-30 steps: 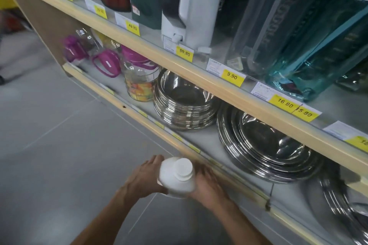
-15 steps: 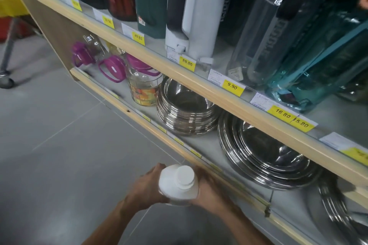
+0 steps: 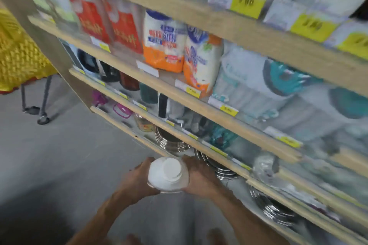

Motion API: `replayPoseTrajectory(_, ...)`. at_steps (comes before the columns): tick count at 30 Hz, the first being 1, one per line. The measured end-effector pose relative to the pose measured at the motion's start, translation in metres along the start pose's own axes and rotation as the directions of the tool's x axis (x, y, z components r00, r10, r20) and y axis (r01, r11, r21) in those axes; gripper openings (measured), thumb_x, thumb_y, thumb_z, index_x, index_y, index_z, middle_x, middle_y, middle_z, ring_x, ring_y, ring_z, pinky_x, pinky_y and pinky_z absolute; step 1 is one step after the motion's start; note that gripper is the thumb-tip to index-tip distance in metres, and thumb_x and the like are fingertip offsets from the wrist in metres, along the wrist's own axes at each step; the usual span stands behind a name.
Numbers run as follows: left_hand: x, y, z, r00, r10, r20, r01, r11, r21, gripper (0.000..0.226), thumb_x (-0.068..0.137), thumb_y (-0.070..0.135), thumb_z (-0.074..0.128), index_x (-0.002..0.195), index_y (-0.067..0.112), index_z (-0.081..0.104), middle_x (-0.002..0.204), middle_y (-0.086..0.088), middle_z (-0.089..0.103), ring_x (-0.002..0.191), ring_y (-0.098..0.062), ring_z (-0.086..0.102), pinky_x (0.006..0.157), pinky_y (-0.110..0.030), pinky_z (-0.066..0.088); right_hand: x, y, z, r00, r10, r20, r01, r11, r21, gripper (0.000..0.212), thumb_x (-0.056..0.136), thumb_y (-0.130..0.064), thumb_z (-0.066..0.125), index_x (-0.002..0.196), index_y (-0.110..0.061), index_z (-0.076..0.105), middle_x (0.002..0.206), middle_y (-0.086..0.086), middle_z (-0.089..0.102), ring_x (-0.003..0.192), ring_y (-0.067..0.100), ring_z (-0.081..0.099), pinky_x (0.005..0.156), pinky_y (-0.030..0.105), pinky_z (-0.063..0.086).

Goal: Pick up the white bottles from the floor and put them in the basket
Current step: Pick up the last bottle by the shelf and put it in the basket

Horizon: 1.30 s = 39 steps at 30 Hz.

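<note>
The white bottle [image 3: 168, 175] sits low in the view, near 6 o'clock. It is held upright in the air above the grey floor [image 3: 59, 165], with its wide screw cap facing the camera. The left hand [image 3: 137, 182] grips the bottle's side at 9 o'clock and the right hand [image 3: 201, 180] grips it at 3 o'clock. The fingers of both hands curl round the bottle's body, with their tips mostly hidden behind it.

Just beyond the bottle, the wooden front edge of the lowest shelf [image 3: 129, 129] runs diagonally from 10 o'clock down to 4 o'clock, and the right hand is close to it. Stacked steel bowls [image 3: 171, 143] stand behind that edge at the bottle's 12 o'clock. Above, further shelf edges step outward toward the camera, carrying yellow price tags [image 3: 247, 4], orange-and-white bags [image 3: 165, 45] and red packets [image 3: 123, 28], all blurred.

From the bottle's 7 to 10 o'clock the floor lies open. The yellow basket [image 3: 18, 51] shows at the view's far 9 o'clock, past the shelving's end panel [image 3: 49, 45]. It is raised on a wheeled frame [image 3: 42, 120] and well apart from the bottle.
</note>
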<state>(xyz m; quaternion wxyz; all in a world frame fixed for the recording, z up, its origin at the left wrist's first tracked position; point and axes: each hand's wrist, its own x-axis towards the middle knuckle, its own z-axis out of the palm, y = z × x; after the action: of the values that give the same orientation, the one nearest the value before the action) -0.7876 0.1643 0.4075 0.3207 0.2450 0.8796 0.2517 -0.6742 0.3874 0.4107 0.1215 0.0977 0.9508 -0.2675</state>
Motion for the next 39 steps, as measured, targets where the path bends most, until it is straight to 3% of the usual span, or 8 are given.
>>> replayPoseTrajectory(8,-0.128,0.133,-0.166,0.978,0.205,-0.032,-0.207,0.974,-0.096,0.088,0.052,0.048,0.091,0.127,0.041,0.045,0.124,0.011,0.061,0.113,-0.022,0.057,0.093,-0.038,0.048,-0.108,-0.138,-0.188,0.989,0.106,-0.107,-0.095,0.99,0.108,0.097,0.054,-0.067,0.089,0.137,-0.046,0.044,0.129,-0.02,0.062,0.116,0.005,0.062,0.092,0.031,0.055)
replayPoseTrajectory(14,-0.165,0.177,-0.22,0.915,0.402,0.03,-0.39,0.902,-0.186,0.086,0.054,0.018,0.099,0.118,0.045,0.047,0.119,0.021,0.058,0.11,-0.005,0.056,0.086,-0.016,0.046,-0.181,-0.197,-0.231,0.928,0.281,-0.243,-0.204,0.932,0.299,0.104,0.057,-0.042,0.096,0.147,-0.042,0.043,0.141,-0.016,0.058,0.121,0.007,0.055,0.104,0.032,0.047)
replayPoseTrajectory(18,-0.17,0.205,-0.241,0.87,0.476,0.128,-0.444,0.87,-0.216,0.091,0.05,0.024,0.099,0.122,0.046,0.047,0.116,0.024,0.06,0.109,0.003,0.056,0.085,-0.015,0.048,-0.213,-0.211,-0.241,0.871,0.393,-0.295,-0.261,0.878,0.4,0.106,0.058,-0.039,0.096,0.147,-0.045,0.039,0.139,-0.019,0.057,0.124,0.009,0.055,0.105,0.036,0.048)
replayPoseTrajectory(23,-0.17,0.259,-0.239,0.79,0.567,0.234,-0.487,0.812,-0.321,0.09,0.053,0.0,0.097,0.123,0.037,0.053,0.114,0.031,0.061,0.103,0.011,0.058,0.079,-0.007,0.049,-0.258,-0.205,-0.245,0.756,0.493,-0.432,-0.24,0.821,0.518,0.103,0.051,-0.044,0.099,0.136,-0.054,0.042,0.133,-0.026,0.052,0.124,0.008,0.051,0.109,0.037,0.048)
replayPoseTrajectory(27,-0.17,0.308,-0.22,0.691,0.663,0.288,-0.564,0.743,-0.36,0.098,0.044,0.021,0.104,0.126,0.04,0.055,0.121,0.028,0.062,0.109,0.006,0.059,0.086,-0.016,0.051,-0.305,-0.195,-0.254,0.633,0.514,-0.579,-0.203,0.832,0.516,0.105,0.049,-0.042,0.101,0.122,-0.078,0.034,0.129,-0.043,0.043,0.125,0.002,0.047,0.109,0.031,0.044)
replayPoseTrajectory(33,-0.181,0.396,-0.169,0.512,0.777,0.368,-0.65,0.63,-0.426,0.094,0.039,0.044,0.098,0.122,0.054,0.056,0.124,0.018,0.065,0.116,-0.006,0.061,0.095,-0.031,0.053,-0.384,-0.172,-0.273,0.461,0.586,-0.666,-0.2,0.8,0.566,0.099,0.048,-0.052,0.095,0.125,-0.077,0.037,0.129,-0.037,0.048,0.124,0.002,0.05,0.105,0.041,0.05)
replayPoseTrajectory(36,-0.196,0.44,-0.137,0.438,0.81,0.391,-0.671,0.583,-0.457,0.09,0.037,0.042,0.098,0.115,0.059,0.057,0.121,0.019,0.066,0.111,-0.001,0.062,0.089,-0.015,0.05,-0.428,-0.155,-0.281,0.392,0.627,-0.673,-0.223,0.774,0.592,0.098,0.049,-0.051,0.095,0.124,-0.077,0.037,0.129,-0.038,0.048,0.124,0.001,0.05,0.106,0.044,0.051)
replayPoseTrajectory(39,-0.21,0.481,-0.101,0.405,0.814,0.417,-0.664,0.575,-0.478,0.093,0.034,0.039,0.096,0.119,0.046,0.06,0.117,0.018,0.068,0.109,-0.004,0.063,0.087,-0.013,0.05,-0.473,-0.135,-0.291,0.331,0.649,-0.685,-0.235,0.76,0.606,0.097,0.048,-0.048,0.097,0.122,-0.076,0.041,0.127,-0.037,0.051,0.122,-0.003,0.053,0.102,0.039,0.053)
